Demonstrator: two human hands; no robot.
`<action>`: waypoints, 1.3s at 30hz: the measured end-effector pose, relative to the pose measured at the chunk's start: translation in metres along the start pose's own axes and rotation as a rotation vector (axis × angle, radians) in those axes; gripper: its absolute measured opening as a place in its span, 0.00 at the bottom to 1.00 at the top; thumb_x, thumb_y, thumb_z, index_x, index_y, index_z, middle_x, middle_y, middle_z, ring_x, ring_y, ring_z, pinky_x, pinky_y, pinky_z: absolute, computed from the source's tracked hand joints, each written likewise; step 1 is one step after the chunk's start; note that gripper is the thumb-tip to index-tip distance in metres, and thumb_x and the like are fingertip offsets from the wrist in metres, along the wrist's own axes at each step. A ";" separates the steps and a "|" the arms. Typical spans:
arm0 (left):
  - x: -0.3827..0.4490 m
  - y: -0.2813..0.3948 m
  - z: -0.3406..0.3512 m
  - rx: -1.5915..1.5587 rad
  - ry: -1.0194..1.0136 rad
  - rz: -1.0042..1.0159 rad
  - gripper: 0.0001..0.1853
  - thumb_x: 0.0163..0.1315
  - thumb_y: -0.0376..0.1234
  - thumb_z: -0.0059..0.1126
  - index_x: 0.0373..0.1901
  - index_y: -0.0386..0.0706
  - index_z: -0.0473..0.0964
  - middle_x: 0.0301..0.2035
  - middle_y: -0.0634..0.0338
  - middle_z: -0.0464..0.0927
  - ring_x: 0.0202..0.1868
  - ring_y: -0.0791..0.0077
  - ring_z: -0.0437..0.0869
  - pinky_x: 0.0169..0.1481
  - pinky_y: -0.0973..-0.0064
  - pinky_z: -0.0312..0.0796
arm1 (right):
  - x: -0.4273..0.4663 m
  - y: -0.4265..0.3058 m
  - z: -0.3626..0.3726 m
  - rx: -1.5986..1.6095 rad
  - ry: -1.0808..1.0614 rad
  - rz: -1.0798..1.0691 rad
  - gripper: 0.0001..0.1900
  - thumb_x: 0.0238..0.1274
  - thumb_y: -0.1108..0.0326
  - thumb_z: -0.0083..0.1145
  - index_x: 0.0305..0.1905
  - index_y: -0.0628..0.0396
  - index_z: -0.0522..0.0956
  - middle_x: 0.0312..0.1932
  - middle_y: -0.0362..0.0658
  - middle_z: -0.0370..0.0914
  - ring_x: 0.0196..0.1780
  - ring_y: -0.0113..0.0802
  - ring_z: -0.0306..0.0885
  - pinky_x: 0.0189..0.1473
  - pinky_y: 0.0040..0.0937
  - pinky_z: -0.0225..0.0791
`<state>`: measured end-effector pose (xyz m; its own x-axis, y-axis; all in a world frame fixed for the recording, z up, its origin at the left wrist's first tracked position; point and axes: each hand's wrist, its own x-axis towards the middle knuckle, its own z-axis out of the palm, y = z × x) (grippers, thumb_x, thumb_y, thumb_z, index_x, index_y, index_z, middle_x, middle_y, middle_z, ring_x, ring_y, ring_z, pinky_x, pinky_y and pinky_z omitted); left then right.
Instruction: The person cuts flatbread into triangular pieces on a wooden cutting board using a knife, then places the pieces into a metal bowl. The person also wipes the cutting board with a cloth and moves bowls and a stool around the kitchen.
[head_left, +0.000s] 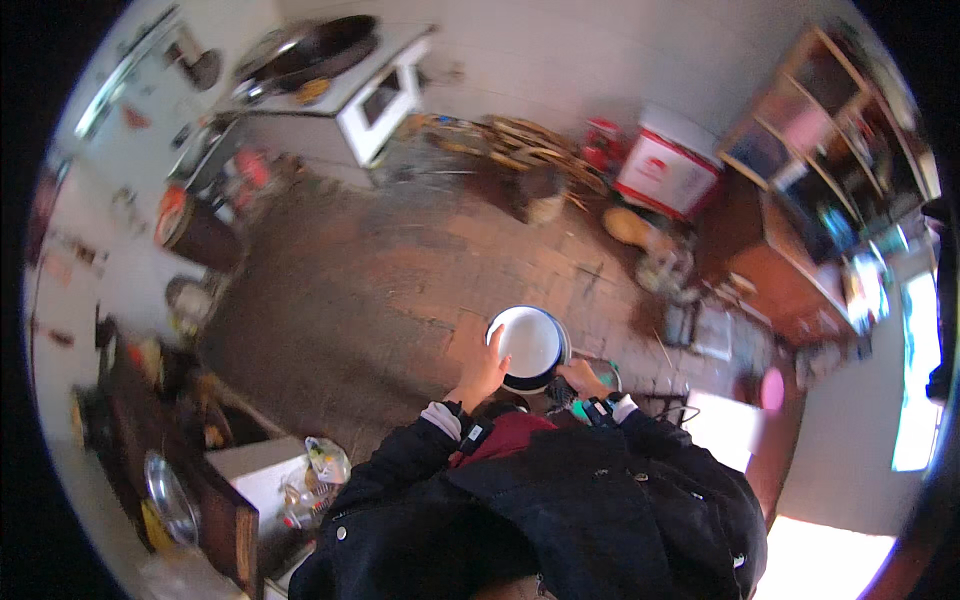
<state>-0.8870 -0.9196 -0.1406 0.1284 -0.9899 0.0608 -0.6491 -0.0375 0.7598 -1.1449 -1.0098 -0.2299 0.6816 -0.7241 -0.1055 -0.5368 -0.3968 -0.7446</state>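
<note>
A white bowl with a dark blue rim (531, 341) is held in front of me over the brick floor, and seems to rest on or inside another round vessel whose pale edge shows below it. My left hand (484, 369) grips its left side, with the thumb or a finger over the inner wall. At the lower right edge, my right hand (583, 376) has its fingers closed on the rim. Beside the right hand are a dark bristly thing and something green, both too blurred to name.
Firewood (525, 146) lies along the far wall, near a red and white box (667, 169). A stove with a large wok (322, 52) stands at upper left. At right is a wooden cabinet (787, 262); at lower left, a table holds a metal basin (171, 495).
</note>
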 end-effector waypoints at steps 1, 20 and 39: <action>-0.001 -0.016 -0.021 -0.055 0.034 -0.055 0.38 0.55 0.32 0.64 0.68 0.40 0.60 0.63 0.35 0.62 0.64 0.38 0.64 0.68 0.49 0.59 | 0.027 -0.018 -0.003 -0.330 -0.053 -0.492 0.13 0.59 0.62 0.53 0.34 0.62 0.82 0.32 0.61 0.80 0.31 0.44 0.81 0.34 0.45 0.70; 0.074 -0.308 -0.414 -0.117 0.754 -0.686 0.27 0.64 0.32 0.59 0.63 0.35 0.64 0.56 0.40 0.72 0.54 0.51 0.81 0.59 0.61 0.73 | 0.558 -0.325 0.192 0.376 -0.673 0.366 0.17 0.57 0.65 0.58 0.47 0.67 0.81 0.40 0.54 0.84 0.44 0.43 0.84 0.45 0.41 0.75; 0.282 -0.686 -0.802 -0.673 0.647 -0.843 0.09 0.57 0.25 0.59 0.36 0.38 0.69 0.30 0.58 0.74 0.31 0.69 0.82 0.34 0.71 0.78 | 1.010 -0.602 0.345 0.286 -0.636 0.105 0.23 0.68 0.47 0.56 0.49 0.60 0.81 0.39 0.43 0.83 0.43 0.29 0.77 0.46 0.31 0.71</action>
<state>0.1962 -1.0635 -0.1258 0.7835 -0.4368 -0.4420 0.2991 -0.3584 0.8844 0.0385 -1.3077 -0.1163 0.8388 -0.2453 -0.4860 -0.5231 -0.1156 -0.8444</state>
